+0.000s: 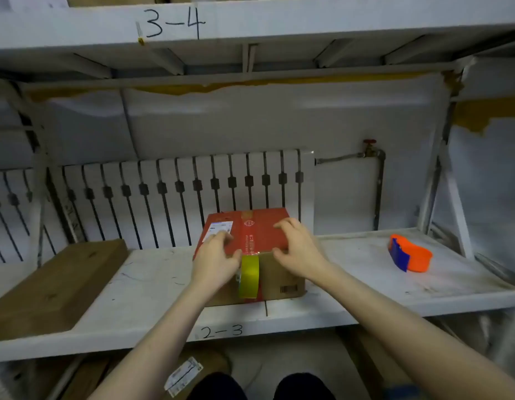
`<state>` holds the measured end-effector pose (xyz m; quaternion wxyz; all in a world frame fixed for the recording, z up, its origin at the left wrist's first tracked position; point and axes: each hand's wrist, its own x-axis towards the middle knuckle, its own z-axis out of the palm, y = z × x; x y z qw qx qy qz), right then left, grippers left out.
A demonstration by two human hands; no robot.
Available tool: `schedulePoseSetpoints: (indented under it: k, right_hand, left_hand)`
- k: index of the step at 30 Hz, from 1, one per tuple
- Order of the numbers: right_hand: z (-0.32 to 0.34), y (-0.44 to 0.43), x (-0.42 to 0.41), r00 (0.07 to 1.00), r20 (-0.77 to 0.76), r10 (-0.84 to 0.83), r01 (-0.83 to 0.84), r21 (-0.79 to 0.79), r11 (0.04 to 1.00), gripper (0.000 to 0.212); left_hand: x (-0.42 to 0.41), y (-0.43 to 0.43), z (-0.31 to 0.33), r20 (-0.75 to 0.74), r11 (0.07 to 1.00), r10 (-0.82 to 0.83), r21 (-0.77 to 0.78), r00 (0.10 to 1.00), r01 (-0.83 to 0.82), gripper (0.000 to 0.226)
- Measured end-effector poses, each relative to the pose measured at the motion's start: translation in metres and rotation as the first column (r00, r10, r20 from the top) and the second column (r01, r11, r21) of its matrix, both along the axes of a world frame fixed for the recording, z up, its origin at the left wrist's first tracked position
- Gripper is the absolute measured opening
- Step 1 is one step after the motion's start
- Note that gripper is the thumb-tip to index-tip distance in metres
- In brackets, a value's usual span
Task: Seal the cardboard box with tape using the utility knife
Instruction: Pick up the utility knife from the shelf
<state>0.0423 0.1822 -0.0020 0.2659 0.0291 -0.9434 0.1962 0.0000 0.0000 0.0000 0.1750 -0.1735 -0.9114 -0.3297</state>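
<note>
A cardboard box [282, 280] with a red printed top stands on the white shelf [152, 284] in front of me. A yellow tape roll [249, 277] stands on edge against the box's front face, and a shiny strip of tape runs from it up over the red top. My left hand [215, 262] lies on the box's front left corner, fingers on the top and thumb beside the roll. My right hand [298, 248] rests on the top's right front edge with its fingers spread and curled. An orange and blue utility knife [409, 256] lies far right on the shelf, away from both hands.
A flat brown cardboard piece [54, 287] lies on the shelf's left end. A white radiator [175, 197] and a pipe with a red valve [370, 148] stand behind the shelf. An upper shelf marked 3-4 [250, 21] hangs overhead. Labelled cartons [184, 376] sit on the floor below.
</note>
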Motion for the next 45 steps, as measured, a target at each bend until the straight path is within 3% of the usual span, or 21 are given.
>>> schedulePoseSetpoints:
  k: [5, 11, 14, 16, 18, 21, 27, 29, 31, 35, 38, 41, 43, 45]
  right_hand:
    - [-0.021, 0.021, -0.023, 0.995, 0.101, -0.011, 0.008, 0.031, 0.999, 0.044]
    - [-0.035, 0.028, -0.073, 0.968, 0.218, 0.126, -0.164, 0.168, 0.972, 0.050]
    - [-0.043, 0.036, -0.085, 0.976, 0.185, 0.110, -0.145, 0.189, 0.971, 0.049]
    - [-0.054, 0.050, -0.089, 0.999, 0.049, 0.018, -0.019, 0.013, 1.000, 0.043]
    - [-0.065, 0.068, -0.091, 0.986, -0.041, -0.159, 0.148, -0.199, 0.969, 0.036]
    - [-0.085, 0.098, -0.094, 0.929, 0.039, -0.369, 0.364, -0.288, 0.886, 0.031]
    - [-0.139, 0.140, -0.111, 0.750, 0.466, -0.470, 0.552, -0.049, 0.832, 0.013]
    - [-0.148, 0.144, -0.117, 0.682, 0.563, -0.467, 0.567, -0.005, 0.824, 0.020]
    - [-0.156, 0.146, -0.124, 0.660, 0.600, -0.452, 0.546, 0.030, 0.837, 0.030]
    - [-0.163, 0.147, -0.133, 0.681, 0.583, -0.442, 0.533, 0.018, 0.846, 0.024]
    - [-0.161, 0.148, -0.133, 0.691, 0.595, -0.410, 0.576, -0.112, 0.809, 0.027]
    - [-0.154, 0.153, -0.127, 0.751, 0.575, -0.326, 0.617, -0.434, 0.657, 0.022]
    - [-0.140, 0.154, -0.121, 0.839, 0.469, -0.275, 0.538, -0.641, 0.547, 0.022]
    - [-0.119, 0.151, -0.110, 0.938, 0.276, -0.210, 0.344, -0.806, 0.481, 0.011]
  left_hand:
    - [-0.020, 0.025, -0.025, 0.226, 0.992, 0.038, 0.106, 0.973, -0.064, 0.033]
    - [-0.037, 0.045, -0.049, 0.399, 0.946, 0.081, 0.257, 0.913, -0.196, 0.043]
    - [-0.047, 0.043, -0.041, 0.281, 0.964, 0.179, 0.142, 0.943, -0.225, 0.046]
    - [-0.056, 0.045, -0.034, 0.184, 0.983, 0.163, 0.059, 0.969, -0.176, 0.041]
    - [-0.064, 0.053, -0.030, 0.119, 0.994, 0.105, -0.042, 0.987, -0.101, 0.029]
    - [-0.076, 0.070, -0.028, 0.087, 0.980, 0.033, -0.196, 0.996, -0.015, 0.024]
    - [-0.089, 0.099, -0.028, 0.124, 0.896, -0.015, -0.439, 0.992, 0.068, 0.034]
    - [-0.092, 0.101, -0.027, 0.118, 0.884, -0.010, -0.462, 0.993, 0.064, 0.032]
    - [-0.094, 0.104, -0.025, 0.113, 0.872, -0.002, -0.486, 0.994, 0.057, 0.029]
    - [-0.095, 0.108, -0.021, 0.119, 0.858, 0.007, -0.511, 0.993, 0.055, 0.027]
    - [-0.097, 0.109, -0.022, 0.141, 0.862, 0.010, -0.504, 0.990, 0.064, 0.026]
    - [-0.097, 0.108, -0.021, 0.152, 0.860, 0.010, -0.506, 0.988, 0.069, 0.026]
    - [-0.097, 0.107, -0.018, 0.186, 0.855, 0.021, -0.513, 0.982, 0.079, 0.028]
    - [-0.098, 0.106, -0.016, 0.199, 0.863, 0.018, -0.498, 0.980, 0.086, 0.032]
